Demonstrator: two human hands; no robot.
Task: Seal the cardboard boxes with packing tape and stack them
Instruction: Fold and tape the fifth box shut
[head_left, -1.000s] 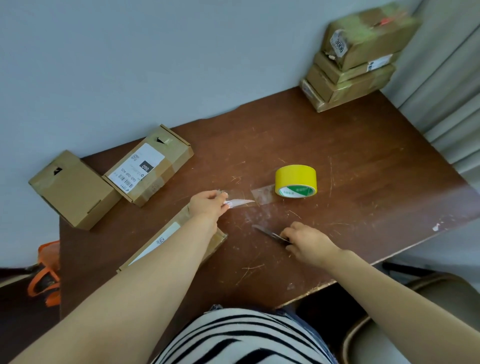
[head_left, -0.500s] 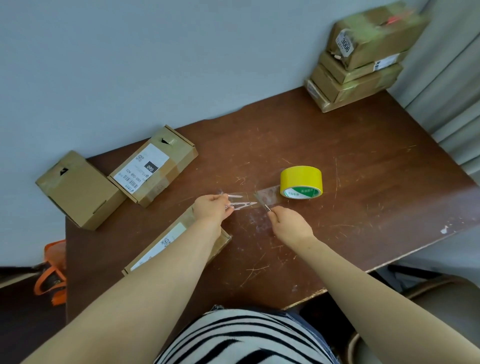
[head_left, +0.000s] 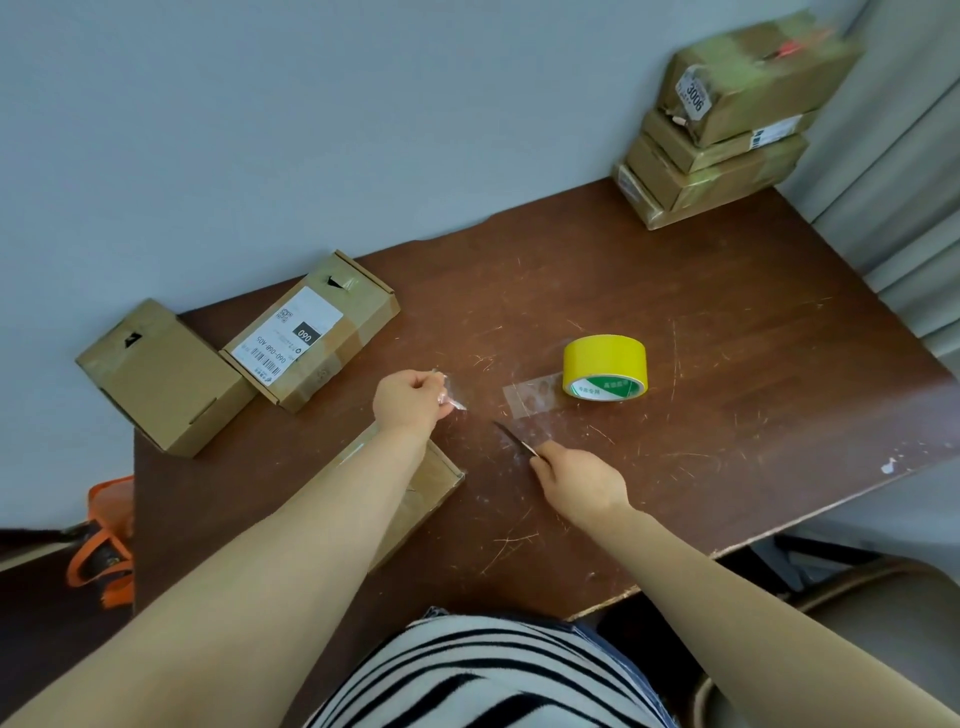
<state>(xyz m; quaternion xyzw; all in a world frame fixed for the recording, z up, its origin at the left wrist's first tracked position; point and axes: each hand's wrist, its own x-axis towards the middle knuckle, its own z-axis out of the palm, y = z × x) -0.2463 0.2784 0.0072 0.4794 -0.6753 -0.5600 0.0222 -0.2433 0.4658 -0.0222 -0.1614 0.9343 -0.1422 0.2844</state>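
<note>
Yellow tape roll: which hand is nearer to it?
Right. The right hand, holding a blade, is in front of the yellow tape roll, toward the person. The left hand, pinching a clear tape strip, is farther away on its left.

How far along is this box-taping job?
Done: a stack of taped boxes in the far corner. In hand: the left hand pinches a tape strip, the right hand holds a blade. Left: the near box, plain box and labelled box lie unstacked.
</note>
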